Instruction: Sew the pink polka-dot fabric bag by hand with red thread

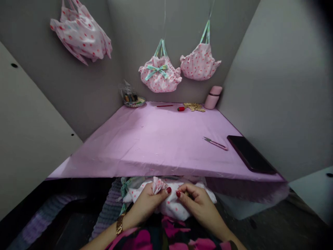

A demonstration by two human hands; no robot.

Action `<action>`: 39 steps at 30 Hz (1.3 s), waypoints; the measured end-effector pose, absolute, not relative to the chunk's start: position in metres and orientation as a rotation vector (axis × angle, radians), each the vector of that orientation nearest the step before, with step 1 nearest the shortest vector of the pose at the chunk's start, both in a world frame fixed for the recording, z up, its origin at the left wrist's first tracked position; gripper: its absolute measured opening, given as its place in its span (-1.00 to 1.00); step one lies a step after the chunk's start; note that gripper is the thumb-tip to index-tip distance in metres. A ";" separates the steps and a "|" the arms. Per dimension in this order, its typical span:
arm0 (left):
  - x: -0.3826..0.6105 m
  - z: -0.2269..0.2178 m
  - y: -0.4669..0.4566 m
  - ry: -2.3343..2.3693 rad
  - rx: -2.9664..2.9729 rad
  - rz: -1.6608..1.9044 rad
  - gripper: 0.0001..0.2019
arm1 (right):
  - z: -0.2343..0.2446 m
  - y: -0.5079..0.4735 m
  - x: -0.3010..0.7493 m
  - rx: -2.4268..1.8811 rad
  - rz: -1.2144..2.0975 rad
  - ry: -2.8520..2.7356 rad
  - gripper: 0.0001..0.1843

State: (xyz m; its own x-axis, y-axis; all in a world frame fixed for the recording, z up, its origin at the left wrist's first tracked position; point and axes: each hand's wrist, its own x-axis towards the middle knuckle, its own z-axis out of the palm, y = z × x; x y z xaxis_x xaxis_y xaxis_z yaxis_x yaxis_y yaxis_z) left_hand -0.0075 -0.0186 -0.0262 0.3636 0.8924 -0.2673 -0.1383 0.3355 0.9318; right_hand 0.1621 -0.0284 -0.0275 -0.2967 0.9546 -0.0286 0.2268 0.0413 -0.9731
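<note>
A white garment with pink dots (170,209) lies bunched in my lap, just below the table's front edge. My left hand (151,198) is closed on it, and a gathered pink ruffle (158,185) sticks up between thumb and fingers. To its right, my right hand (195,198) is closed in a pinch over the same cloth. Whatever is between its thumb and forefinger is too small to make out. Something gold-coloured shows within the curled right fingers. Mint-green ties (124,185) hang at the garment's left side.
On the pink-covered table (156,139) lie thread snips (215,143), a dark phone (249,154), a red spool (181,109), a red pencil-like stick (164,106) and small tan pieces (194,107). A pink bottle (213,98) and a basket (136,102) stand behind. Dotted garments (160,78) hang above.
</note>
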 end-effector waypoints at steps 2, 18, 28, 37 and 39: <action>-0.007 -0.027 -0.018 0.920 0.980 0.816 -0.74 | -0.029 -0.029 0.163 -1.225 1.309 -1.628 -0.71; -0.006 -0.019 -0.018 0.917 0.932 0.845 -0.75 | -0.010 -0.031 0.169 -1.217 0.897 -1.943 -0.78; -0.006 -0.017 -0.017 0.888 0.933 0.874 -0.82 | -0.007 -0.033 0.169 -1.163 0.855 -1.963 -0.77; -0.006 -0.022 -0.017 0.897 0.933 0.887 -0.85 | -0.008 -0.032 0.168 -1.189 0.866 -1.982 -0.75; -0.006 -0.023 -0.017 0.893 0.932 0.886 -0.85 | -0.008 -0.032 0.168 -1.197 0.875 -1.988 -0.75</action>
